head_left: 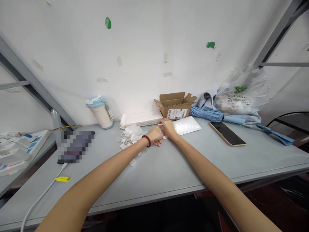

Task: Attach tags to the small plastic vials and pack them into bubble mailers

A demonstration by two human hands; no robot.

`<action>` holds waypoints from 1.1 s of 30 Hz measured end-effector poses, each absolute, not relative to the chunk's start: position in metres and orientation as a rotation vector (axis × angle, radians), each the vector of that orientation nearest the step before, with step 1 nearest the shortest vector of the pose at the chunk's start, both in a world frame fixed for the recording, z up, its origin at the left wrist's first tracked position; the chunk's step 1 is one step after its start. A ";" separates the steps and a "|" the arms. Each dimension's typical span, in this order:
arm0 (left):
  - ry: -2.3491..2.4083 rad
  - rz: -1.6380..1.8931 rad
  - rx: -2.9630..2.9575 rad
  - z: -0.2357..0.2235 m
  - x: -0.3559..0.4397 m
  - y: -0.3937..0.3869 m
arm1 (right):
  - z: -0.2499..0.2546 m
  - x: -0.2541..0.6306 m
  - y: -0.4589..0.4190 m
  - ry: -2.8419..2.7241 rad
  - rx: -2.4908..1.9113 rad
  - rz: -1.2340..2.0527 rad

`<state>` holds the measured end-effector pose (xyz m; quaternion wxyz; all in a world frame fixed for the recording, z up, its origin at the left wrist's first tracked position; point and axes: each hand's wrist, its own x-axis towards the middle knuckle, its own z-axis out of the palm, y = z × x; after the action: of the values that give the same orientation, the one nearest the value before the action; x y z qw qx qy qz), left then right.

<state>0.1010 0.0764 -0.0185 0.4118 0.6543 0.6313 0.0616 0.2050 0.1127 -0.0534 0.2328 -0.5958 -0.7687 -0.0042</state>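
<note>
My left hand point(155, 134), with a dark red beaded bracelet at its wrist, meets my right hand point(168, 127) near the middle of the table. The fingers of both are bent and drawn together; whatever lies between them is hidden. A white bubble mailer point(189, 125) lies flat, its left end covered by my right hand. To the left of my left hand is a loose pile of small white tags with loops point(132, 132). Behind the hands rests a stack of flat white mailers point(142, 118).
An open cardboard box point(177, 111) with a label stands against the wall. A phone point(228, 133), a folded blue umbrella point(207, 113) and a plastic bag point(241, 93) are at right. A cream cup with blue lid point(101, 112) and a blurred device on a white cable point(43, 193) are at left.
</note>
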 end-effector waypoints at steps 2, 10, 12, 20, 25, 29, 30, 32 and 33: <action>1.631 0.141 1.791 -0.014 0.098 0.080 | -0.055 0.204 0.112 -2.086 -1.650 -0.068; 1.950 0.270 2.311 0.018 0.065 0.105 | -0.058 0.203 0.115 -2.137 -1.679 -0.080; 2.002 0.237 2.345 0.021 0.055 0.111 | -0.058 0.203 0.115 -2.128 -1.694 -0.082; 2.094 0.185 2.385 0.016 0.036 0.121 | -0.058 0.202 0.115 -2.102 -1.754 -0.081; 2.101 0.215 2.375 0.014 0.034 0.123 | -0.059 0.202 0.115 -2.106 -1.778 -0.084; 2.110 0.238 2.359 0.013 0.034 0.123 | -0.059 0.202 0.114 -2.108 -1.775 -0.098; 2.109 0.243 2.359 0.012 0.034 0.123 | -0.059 0.202 0.114 -2.108 -1.774 -0.100; 2.108 0.253 2.361 0.012 0.034 0.123 | -0.058 0.202 0.114 -2.108 -1.772 -0.103; 2.108 0.258 2.363 0.012 0.034 0.123 | -0.058 0.202 0.114 -2.108 -1.771 -0.103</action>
<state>0.0339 0.1226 0.0122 -0.0177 0.7437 0.6633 0.0813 0.2021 0.1136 -0.0583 0.1920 -0.6310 -0.7508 -0.0366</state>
